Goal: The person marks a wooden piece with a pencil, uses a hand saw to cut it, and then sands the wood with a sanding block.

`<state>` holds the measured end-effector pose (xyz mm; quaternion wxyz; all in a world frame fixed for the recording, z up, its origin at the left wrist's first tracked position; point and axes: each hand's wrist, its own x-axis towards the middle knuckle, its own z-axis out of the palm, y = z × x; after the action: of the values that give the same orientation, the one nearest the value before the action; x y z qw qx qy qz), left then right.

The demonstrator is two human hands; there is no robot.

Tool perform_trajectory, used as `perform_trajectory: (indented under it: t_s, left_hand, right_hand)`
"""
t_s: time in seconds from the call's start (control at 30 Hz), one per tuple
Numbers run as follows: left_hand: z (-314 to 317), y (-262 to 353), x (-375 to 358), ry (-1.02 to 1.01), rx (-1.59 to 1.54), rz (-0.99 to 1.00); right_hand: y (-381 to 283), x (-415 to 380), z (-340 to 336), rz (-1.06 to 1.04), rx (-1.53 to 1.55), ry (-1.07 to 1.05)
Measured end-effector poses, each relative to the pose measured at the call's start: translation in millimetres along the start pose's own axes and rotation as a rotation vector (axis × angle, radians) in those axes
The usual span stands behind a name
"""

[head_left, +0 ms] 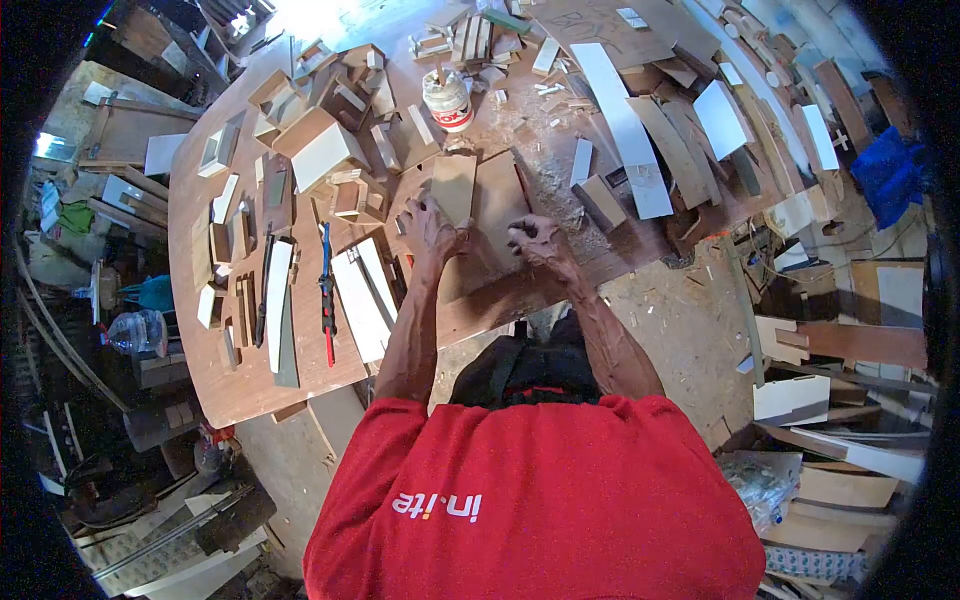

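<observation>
A small light-brown wooden panel (pixel 454 187) lies on a larger brown board (pixel 497 225) near the table's front edge. My left hand (pixel 432 230) rests at the small panel's lower left, its fingers apart and touching the wood. Over the right part of the board is my right hand (pixel 541 243), its fingers curled together; whatever they may hold is too small to make out. Behind the panel stands a white tub (pixel 447 101) with a red label and something upright in its mouth.
Wooden boxes (pixel 321 148) and offcuts cover the table's left side, with a red-and-black tool (pixel 327 295) nearer the front. Long white and brown strips (pixel 625 135) lie at the right. Sawdust and small chips are scattered beyond the board.
</observation>
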<state>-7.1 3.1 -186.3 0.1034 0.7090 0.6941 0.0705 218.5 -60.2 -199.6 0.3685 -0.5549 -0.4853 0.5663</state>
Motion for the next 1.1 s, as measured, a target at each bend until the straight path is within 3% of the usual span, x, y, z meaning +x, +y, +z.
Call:
perform_trajectory:
  t_s: [0.07, 0.17, 0.23, 0.3, 0.33, 0.4, 0.47, 0.53, 0.6, 0.83, 0.93, 1.03, 1.1]
  left_hand:
    - [-21.4, 15.1, -11.7, 0.002, -0.045, -0.024]
    - [-33.4, 21.7, -18.5, 0.024, -0.066, 0.007]
    - [-29.7, 18.4, -20.3, 0.030, -0.037, 0.056]
    - [-20.1, 9.0, -21.5, 0.119, -0.100, 0.116]
    - [-20.5, 8.0, -21.1, 0.121, -0.089, 0.110]
    - [-21.4, 10.5, -20.8, 0.136, -0.117, 0.126]
    - [-25.1, 12.7, -21.1, 0.093, -0.137, 0.103]
    - [-33.2, 18.3, -23.2, 0.050, -0.157, 0.075]
    - [-38.3, 23.9, -23.8, 0.028, -0.150, 0.043]
    - [-21.9, 16.3, -19.8, 0.040, -0.203, 0.042]
    - [-24.8, 18.8, -20.8, 0.079, -0.124, 0.078]
    - [-24.3, 16.9, -25.1, 0.022, -0.053, -0.028]
    - [-22.5, 6.7, -25.6, 0.072, -0.092, 0.052]
  right_hand:
    - [-11.1, 6.1, -24.6, -0.195, -0.176, 0.169]
    - [-45.6, 21.5, -69.8, -0.146, -0.616, 0.390]
    - [-42.2, 36.7, -93.4, -0.195, -0.717, 0.443]
    - [-27.4, 62.7, -102.4, -0.285, -1.231, 0.655]
    - [-22.1, 74.4, -105.6, -0.290, -1.219, 0.649]
    - [-15.0, 93.6, -113.3, -0.075, -1.320, 0.530]
    - [-9.5, 104.7, -121.0, -0.042, -1.257, 0.491]
    - [-24.8, 100.9, -123.6, 0.179, -1.106, 0.314]
    - [-24.6, 101.6, -124.9, 0.237, -1.064, 0.251]
    - [-17.1, 90.6, -131.4, -0.053, -0.846, 0.305]
    - [-30.7, 87.5, -133.6, -0.196, -0.492, 0.374]
    - [-45.6, 79.6, -126.6, -0.292, -0.069, 0.354]
    - [-54.9, 68.2, -113.2, -0.196, 0.225, 0.313]
